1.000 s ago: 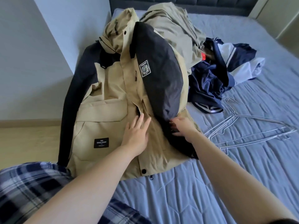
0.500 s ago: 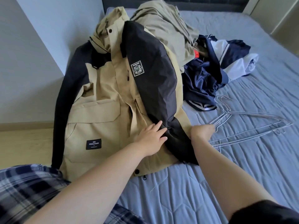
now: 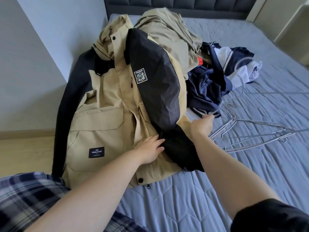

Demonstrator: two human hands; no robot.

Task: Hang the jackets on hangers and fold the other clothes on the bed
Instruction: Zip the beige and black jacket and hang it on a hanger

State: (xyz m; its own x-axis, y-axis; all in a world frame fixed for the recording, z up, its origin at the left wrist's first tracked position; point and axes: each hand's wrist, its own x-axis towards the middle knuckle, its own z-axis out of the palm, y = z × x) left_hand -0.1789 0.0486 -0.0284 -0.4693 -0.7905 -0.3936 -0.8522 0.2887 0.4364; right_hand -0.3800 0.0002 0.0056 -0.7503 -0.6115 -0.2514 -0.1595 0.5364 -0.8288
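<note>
A beige and black hooded jacket [image 3: 107, 104] lies front-up on the left side of the bed, with one black sleeve folded across its chest. My left hand [image 3: 149, 149] rests flat and open on the jacket beside that sleeve's cuff. My right hand [image 3: 202, 125] is at the jacket's right edge, fingers curled round the end of a wire hanger [image 3: 244, 86]. That hanger shows only as a faint blur raised over the navy clothes. More wire hangers [image 3: 250, 131] lie on the blue quilt just right of this hand.
A beige garment [image 3: 168, 36] is heaped behind the jacket near the dark headboard [image 3: 184, 5]. Crumpled navy and white clothes [image 3: 217, 81] lie to its right. The wall and wooden floor [image 3: 25, 148] border the bed on the left; the blue quilt [image 3: 200, 198] extends right.
My right hand left the black sleeve, reached to the hangers and has now drawn one up, blurred. My left hand slid right along the jacket front to the sleeve's cuff.
</note>
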